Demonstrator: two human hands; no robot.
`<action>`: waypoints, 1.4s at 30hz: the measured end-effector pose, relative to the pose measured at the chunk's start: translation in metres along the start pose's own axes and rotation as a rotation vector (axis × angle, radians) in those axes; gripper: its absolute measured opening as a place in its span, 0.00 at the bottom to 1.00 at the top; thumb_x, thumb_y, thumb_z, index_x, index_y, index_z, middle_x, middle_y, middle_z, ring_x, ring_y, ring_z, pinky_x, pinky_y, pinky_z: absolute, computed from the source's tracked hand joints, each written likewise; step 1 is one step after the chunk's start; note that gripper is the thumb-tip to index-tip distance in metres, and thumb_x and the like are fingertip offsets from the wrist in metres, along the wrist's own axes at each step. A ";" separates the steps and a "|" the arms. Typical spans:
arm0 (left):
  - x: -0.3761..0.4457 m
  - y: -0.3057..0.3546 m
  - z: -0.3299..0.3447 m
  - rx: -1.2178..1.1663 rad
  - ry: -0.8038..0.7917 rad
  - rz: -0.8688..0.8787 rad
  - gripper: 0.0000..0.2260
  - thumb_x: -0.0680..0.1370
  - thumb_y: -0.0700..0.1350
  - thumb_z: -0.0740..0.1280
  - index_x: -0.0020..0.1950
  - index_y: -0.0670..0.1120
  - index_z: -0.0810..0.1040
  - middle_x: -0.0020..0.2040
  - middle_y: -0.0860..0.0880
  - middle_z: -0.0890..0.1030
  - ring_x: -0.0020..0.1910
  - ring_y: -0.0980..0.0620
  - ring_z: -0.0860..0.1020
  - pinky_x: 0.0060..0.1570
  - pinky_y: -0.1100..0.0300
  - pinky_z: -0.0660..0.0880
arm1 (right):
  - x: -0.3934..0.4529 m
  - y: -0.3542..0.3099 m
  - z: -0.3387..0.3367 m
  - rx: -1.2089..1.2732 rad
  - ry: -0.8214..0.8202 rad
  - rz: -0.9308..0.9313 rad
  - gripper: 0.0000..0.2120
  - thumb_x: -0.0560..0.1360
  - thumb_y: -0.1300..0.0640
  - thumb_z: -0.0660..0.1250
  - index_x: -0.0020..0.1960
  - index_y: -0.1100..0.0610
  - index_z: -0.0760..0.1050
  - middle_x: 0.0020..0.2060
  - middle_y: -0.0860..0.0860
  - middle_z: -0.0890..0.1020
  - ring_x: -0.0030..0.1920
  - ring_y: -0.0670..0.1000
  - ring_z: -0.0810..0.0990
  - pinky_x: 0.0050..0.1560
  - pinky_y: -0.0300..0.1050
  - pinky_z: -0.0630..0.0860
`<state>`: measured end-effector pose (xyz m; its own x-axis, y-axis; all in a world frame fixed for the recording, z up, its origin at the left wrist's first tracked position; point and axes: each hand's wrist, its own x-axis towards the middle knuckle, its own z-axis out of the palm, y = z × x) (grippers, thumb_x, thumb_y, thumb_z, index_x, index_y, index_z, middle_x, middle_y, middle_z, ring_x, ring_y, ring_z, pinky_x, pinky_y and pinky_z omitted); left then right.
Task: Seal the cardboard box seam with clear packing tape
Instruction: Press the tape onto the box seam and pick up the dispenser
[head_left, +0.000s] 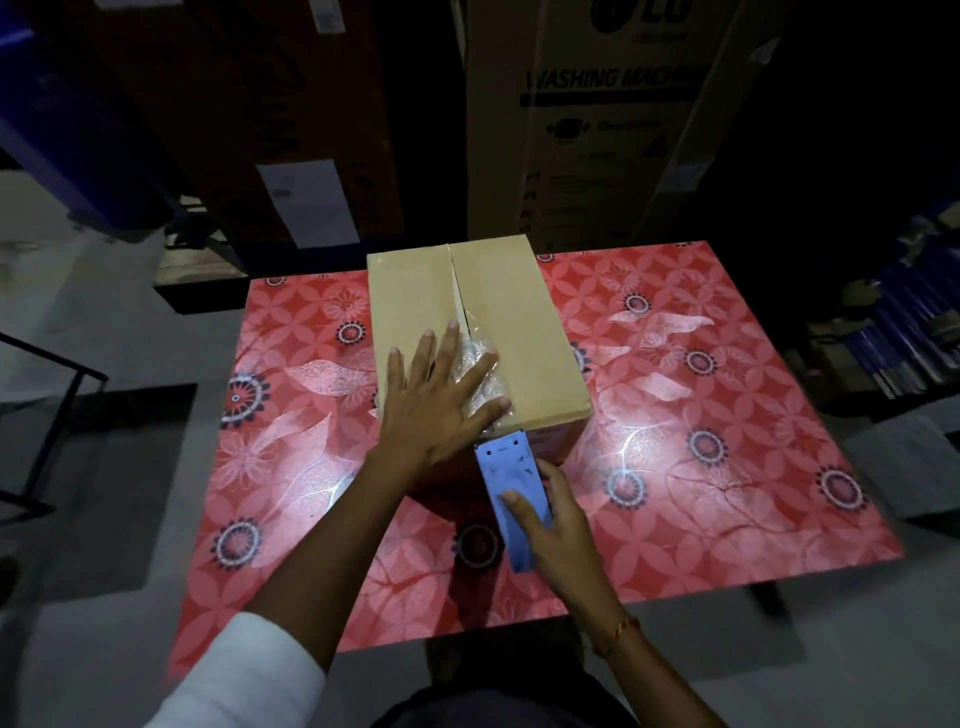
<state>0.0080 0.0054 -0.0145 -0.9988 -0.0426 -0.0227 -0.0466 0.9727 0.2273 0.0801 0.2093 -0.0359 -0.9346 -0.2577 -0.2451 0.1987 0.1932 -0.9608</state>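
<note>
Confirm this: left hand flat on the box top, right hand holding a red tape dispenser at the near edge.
Not quite. The head view shows the tape dispenser is blue, not red. The rest holds: left hand flat on the box top, right hand holding it at the near edge.

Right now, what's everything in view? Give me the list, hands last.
cardboard box: one, tan, on the table's far middle, flaps closed.
clear tape: one wrinkled strip, on the near half of the seam.
tape dispenser: one, blue, at the box's near edge.
table: one, red floral top.
large cartons: several, brown, stacked behind the table; one printed "WASHING MACHINE".
bracelet: one, gold, right wrist.
left hand: flat on the box top, fingers spread over the tape.
right hand: gripping the dispenser.
</note>
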 end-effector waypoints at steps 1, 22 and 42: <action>0.000 0.000 0.000 0.002 0.002 0.000 0.32 0.77 0.73 0.45 0.80 0.65 0.51 0.84 0.50 0.38 0.82 0.44 0.39 0.76 0.35 0.37 | -0.002 0.001 0.000 0.011 0.004 -0.008 0.19 0.78 0.51 0.69 0.68 0.45 0.72 0.61 0.40 0.82 0.60 0.39 0.81 0.56 0.34 0.76; 0.000 0.003 -0.004 0.008 -0.038 -0.027 0.30 0.78 0.72 0.45 0.80 0.66 0.50 0.84 0.49 0.39 0.82 0.44 0.39 0.76 0.35 0.37 | -0.029 0.018 -0.011 0.112 0.008 0.091 0.18 0.78 0.51 0.69 0.67 0.46 0.75 0.59 0.41 0.84 0.59 0.44 0.83 0.53 0.38 0.79; -0.001 0.002 -0.001 0.002 0.002 -0.021 0.31 0.78 0.73 0.46 0.80 0.66 0.51 0.84 0.50 0.41 0.82 0.43 0.41 0.76 0.34 0.39 | -0.023 0.010 -0.001 -0.016 0.012 0.124 0.12 0.81 0.48 0.65 0.61 0.49 0.81 0.53 0.47 0.86 0.53 0.45 0.85 0.53 0.43 0.81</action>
<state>0.0092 0.0073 -0.0130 -0.9977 -0.0636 -0.0253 -0.0676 0.9720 0.2252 0.1031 0.2184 -0.0402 -0.9067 -0.2200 -0.3599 0.3079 0.2379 -0.9212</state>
